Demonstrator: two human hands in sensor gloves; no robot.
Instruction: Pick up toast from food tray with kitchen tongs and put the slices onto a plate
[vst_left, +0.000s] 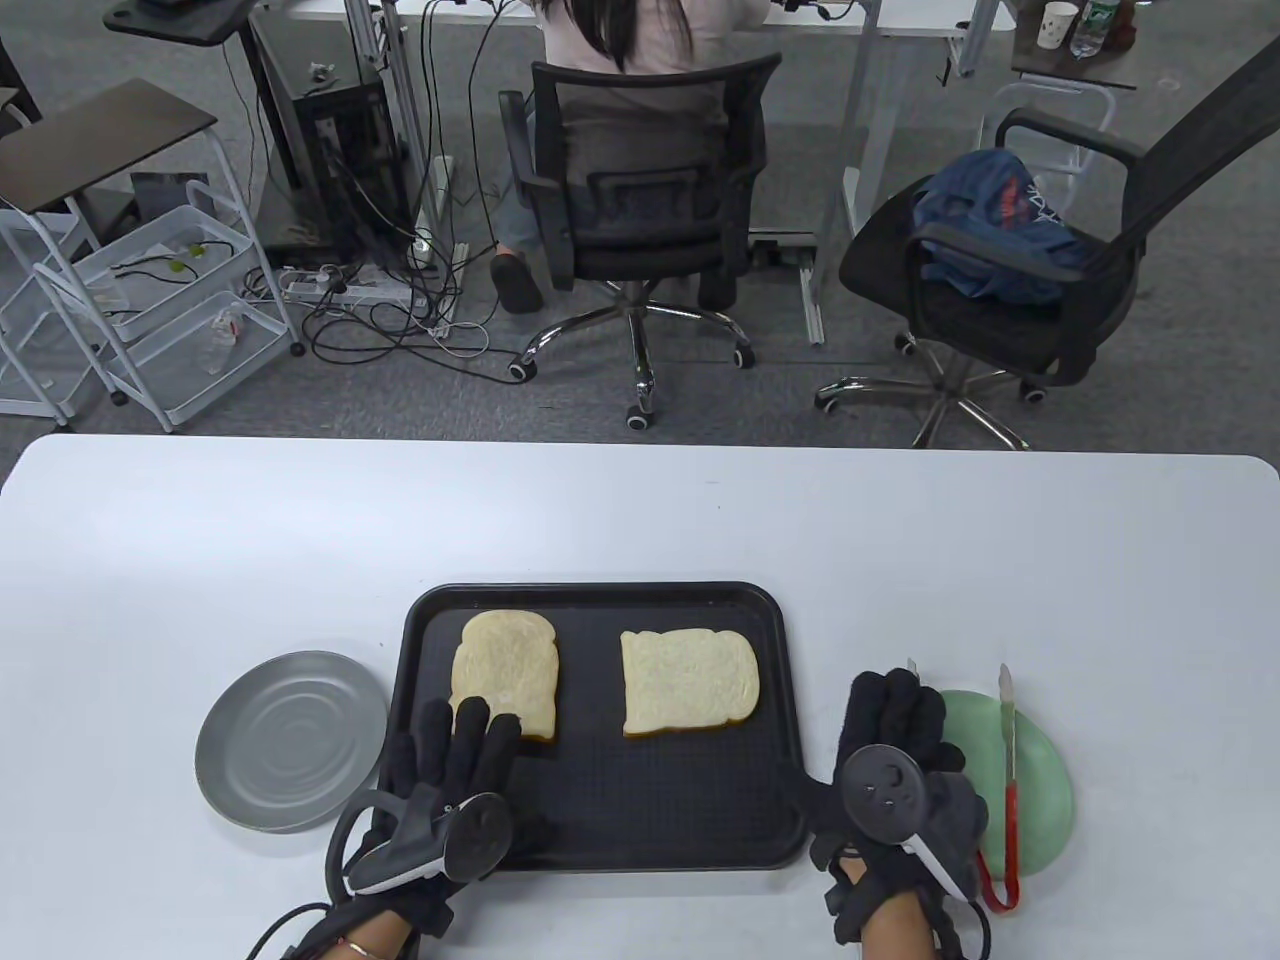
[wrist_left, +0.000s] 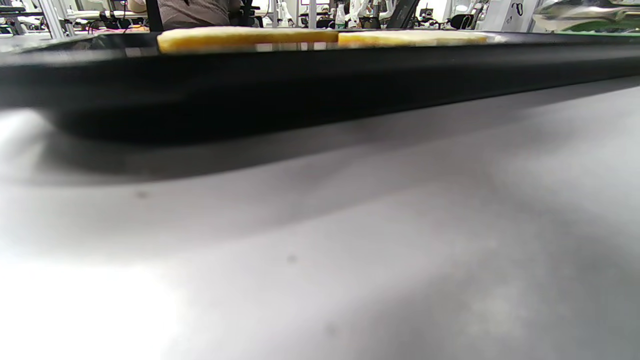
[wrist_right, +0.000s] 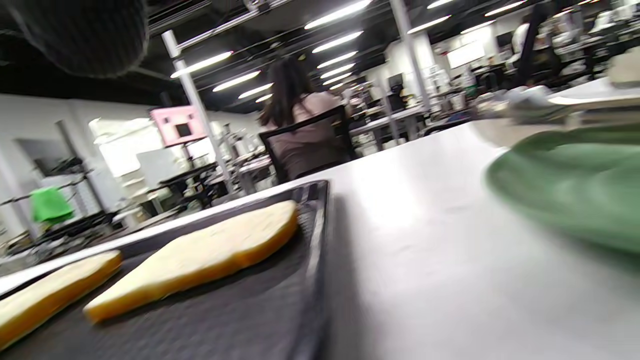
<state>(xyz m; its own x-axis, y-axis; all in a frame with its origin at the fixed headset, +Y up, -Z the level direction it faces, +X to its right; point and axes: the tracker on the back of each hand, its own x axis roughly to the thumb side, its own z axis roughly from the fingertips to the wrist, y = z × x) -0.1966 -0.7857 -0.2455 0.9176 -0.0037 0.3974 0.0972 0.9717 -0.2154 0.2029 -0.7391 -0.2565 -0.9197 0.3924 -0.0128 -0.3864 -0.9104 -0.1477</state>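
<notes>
Two slices of toast, the left slice (vst_left: 505, 680) and the right slice (vst_left: 688, 682), lie flat in a black food tray (vst_left: 600, 592). A grey metal plate (vst_left: 290, 740) stands just left of the tray. Kitchen tongs (vst_left: 1008, 760) with a red handle lie across a green dish (vst_left: 1045, 790) to the tray's right. My left hand (vst_left: 470, 715) rests with straight, spread fingers on the tray's near left corner, its tips close to the left slice. My right hand (vst_left: 895, 700) lies over the dish's left edge and the tongs' left arm, fingers loosely bent. No grip on the tongs shows.
The white table (vst_left: 640, 520) stretches beyond the tray to its far edge. Behind it stand office chairs (vst_left: 640, 220), one with a seated person, plus a wire cart and cables on the floor. The right wrist view is blurred and shows the right slice (wrist_right: 210, 255) and the green dish (wrist_right: 575, 195).
</notes>
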